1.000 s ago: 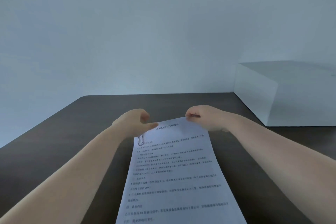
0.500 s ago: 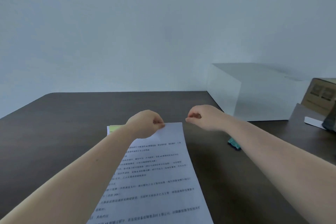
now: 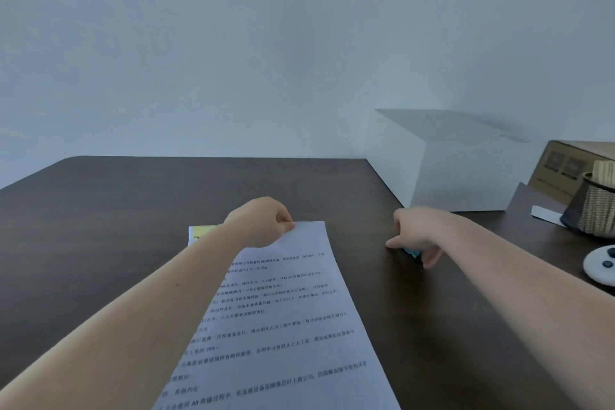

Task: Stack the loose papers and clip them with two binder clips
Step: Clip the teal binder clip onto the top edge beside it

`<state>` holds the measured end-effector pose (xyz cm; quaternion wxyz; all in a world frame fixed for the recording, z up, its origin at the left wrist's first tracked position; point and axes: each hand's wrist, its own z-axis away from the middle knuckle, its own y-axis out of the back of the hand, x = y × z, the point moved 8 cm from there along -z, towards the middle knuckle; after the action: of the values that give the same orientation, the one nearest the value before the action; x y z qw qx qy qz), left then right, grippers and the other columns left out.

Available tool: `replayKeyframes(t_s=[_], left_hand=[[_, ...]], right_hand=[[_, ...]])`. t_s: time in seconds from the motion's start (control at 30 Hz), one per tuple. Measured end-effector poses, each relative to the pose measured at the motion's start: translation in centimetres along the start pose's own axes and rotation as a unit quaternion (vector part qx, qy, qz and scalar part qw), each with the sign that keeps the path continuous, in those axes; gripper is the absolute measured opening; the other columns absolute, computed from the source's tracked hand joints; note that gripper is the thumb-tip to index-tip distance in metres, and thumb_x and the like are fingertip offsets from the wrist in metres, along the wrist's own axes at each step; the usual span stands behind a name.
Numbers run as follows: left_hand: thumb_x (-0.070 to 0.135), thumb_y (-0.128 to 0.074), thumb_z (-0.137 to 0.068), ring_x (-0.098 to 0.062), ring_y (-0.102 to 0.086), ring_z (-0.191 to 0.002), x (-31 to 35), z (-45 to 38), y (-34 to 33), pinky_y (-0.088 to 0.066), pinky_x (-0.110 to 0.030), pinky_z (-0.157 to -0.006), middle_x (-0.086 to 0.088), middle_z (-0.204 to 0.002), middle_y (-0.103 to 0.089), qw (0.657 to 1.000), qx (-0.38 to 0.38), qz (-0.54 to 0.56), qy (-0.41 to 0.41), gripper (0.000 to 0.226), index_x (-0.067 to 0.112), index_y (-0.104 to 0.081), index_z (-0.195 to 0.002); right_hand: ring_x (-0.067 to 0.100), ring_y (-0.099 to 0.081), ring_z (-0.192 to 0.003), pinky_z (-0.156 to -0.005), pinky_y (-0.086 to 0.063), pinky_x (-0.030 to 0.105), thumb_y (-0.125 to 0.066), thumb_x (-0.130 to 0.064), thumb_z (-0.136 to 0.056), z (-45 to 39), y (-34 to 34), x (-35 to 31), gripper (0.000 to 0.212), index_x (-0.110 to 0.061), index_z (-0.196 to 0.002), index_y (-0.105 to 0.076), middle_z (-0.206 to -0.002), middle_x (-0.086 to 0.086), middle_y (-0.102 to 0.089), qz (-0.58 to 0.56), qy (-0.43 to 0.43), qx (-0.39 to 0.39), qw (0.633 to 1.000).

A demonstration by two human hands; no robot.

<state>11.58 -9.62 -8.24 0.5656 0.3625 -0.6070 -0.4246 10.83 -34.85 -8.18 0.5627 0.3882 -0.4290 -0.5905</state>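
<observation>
Papers (image 3: 283,326) flat on dark worktop (image 3: 133,210), far edge pinched in left hand (image 3: 263,221), grip narrow on top sheet's corner. Yellow-green sheet (image 3: 201,231) peeking out beyond, behind left wrist. Right hand (image 3: 416,233) lowered over teal binder clip (image 3: 412,253) just right of papers, fingers spread around it; closed on it or not, cannot tell. White box (image 3: 449,170) and woven basket (image 3: 595,213) farther right.
</observation>
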Motion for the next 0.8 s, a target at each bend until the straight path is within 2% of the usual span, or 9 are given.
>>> replayKeyframes(t_s=[0.07,0.13,0.17,0.27,0.37,0.5,0.6,0.73,0.8], left_hand=[[0.037,-0.053,-0.094,-0.017,-0.061,-0.098,-0.3,0.2,0.1,-0.051,-0.036,-0.09,0.012,-0.093,-0.063,1.0,0.0,0.008,0.001,0.024,0.025,-0.071,-0.103],[0.036,-0.052,-0.095,-0.018,-0.061,-0.096,-0.4,0.3,0.1,-0.051,-0.037,-0.09,0.011,-0.092,-0.063,1.0,0.0,0.012,-0.002,0.024,0.022,-0.07,-0.104],[0.035,-0.051,-0.095,-0.018,-0.061,-0.095,-0.3,0.4,0.2,-0.052,-0.037,-0.09,0.009,-0.092,-0.063,1.0,0.0,0.011,-0.004,0.025,0.021,-0.07,-0.105],[0.032,-0.049,-0.097,-0.017,-0.055,-0.081,-0.2,0.4,0.3,-0.048,-0.033,-0.081,0.008,-0.081,-0.057,1.0,-0.006,0.009,-0.015,0.025,0.016,-0.067,-0.104],[0.03,-0.048,-0.098,-0.011,-0.047,-0.066,-0.2,0.1,0.1,-0.042,-0.027,-0.07,0.008,-0.072,-0.05,1.0,-0.008,0.021,-0.02,0.019,0.017,-0.062,-0.095],[0.03,-0.047,-0.098,-0.009,-0.044,-0.061,-0.5,-0.1,0.0,-0.038,-0.026,-0.065,0.008,-0.068,-0.049,0.999,0.002,0.04,-0.023,0.02,0.017,-0.062,-0.094],[0.035,-0.051,-0.096,-0.008,-0.044,-0.059,-0.7,-0.4,0.0,-0.038,-0.026,-0.064,0.01,-0.064,-0.048,0.998,0.016,0.054,-0.032,0.026,0.017,-0.068,-0.103],[0.04,-0.058,-0.091,-0.004,-0.04,-0.055,-0.5,-0.5,0.0,-0.033,-0.022,-0.056,0.012,-0.061,-0.042,0.994,0.028,0.087,-0.052,0.031,0.027,-0.062,-0.119],[0.039,-0.058,-0.091,-0.006,-0.037,-0.052,-0.3,-0.5,0.1,-0.03,-0.023,-0.054,0.011,-0.058,-0.039,0.991,0.032,0.111,-0.066,0.024,0.033,-0.061,-0.114]], right_hand=[[0.023,-0.067,-0.054,-0.035,-0.045,0.017,-0.061,-0.019,-0.089,-0.7,0.2,-1.1,0.021,-0.012,-0.075,-0.048,-0.066,0.004,-0.061,-0.02,0.026,0.021,0.999],[0.019,-0.066,-0.061,-0.035,-0.044,0.014,-0.064,-0.01,-0.086,-1.1,0.6,-2.0,0.011,-0.011,-0.078,-0.056,-0.08,0.007,-0.066,-0.053,0.042,0.037,0.997],[0.02,-0.069,-0.071,-0.041,-0.047,0.015,-0.065,-0.008,-0.085,-1.1,0.7,-2.4,0.004,-0.007,-0.088,-0.063,-0.092,0.009,-0.07,-0.043,0.05,0.044,0.997],[0.026,-0.065,-0.105,-0.074,-0.051,0.026,-0.066,-0.003,-0.082,-1.5,1.8,-3.4,0.029,-0.006,-0.11,-0.067,-0.113,0.009,-0.069,-0.053,0.074,0.115,0.989],[0.025,-0.061,-0.098,-0.075,-0.041,0.026,-0.064,-0.007,-0.084,-1.4,4.0,-4.4,0.019,-0.013,-0.101,-0.065,-0.096,0.005,-0.063,-0.204,0.14,0.207,0.947],[0.017,-0.059,-0.076,-0.068,-0.045,0.028,-0.068,-0.011,-0.082,-0.4,6.2,-8.0,0.014,-0.016,-0.094,-0.064,-0.074,-0.002,-0.064,-0.306,0.247,0.217,0.893],[0.012,-0.057,-0.071,-0.072,-0.046,0.026,-0.069,-0.01,-0.083,0.7,7.2,-10.9,0.013,-0.013,-0.095,-0.065,-0.073,-0.005,-0.063,-0.314,0.314,0.204,0.872],[0.021,-0.062,-0.081,-0.077,-0.05,0.028,-0.071,-0.012,-0.081,1.4,7.3,-13.8,0.007,-0.016,-0.083,-0.066,-0.086,0.007,-0.068,-0.279,0.374,0.195,0.863],[0.016,-0.06,-0.078,-0.074,-0.049,0.024,-0.072,-0.013,-0.081,1.5,6.9,-14.8,0.009,-0.019,-0.079,-0.065,-0.083,0.001,-0.067,-0.251,0.396,0.19,0.863]])
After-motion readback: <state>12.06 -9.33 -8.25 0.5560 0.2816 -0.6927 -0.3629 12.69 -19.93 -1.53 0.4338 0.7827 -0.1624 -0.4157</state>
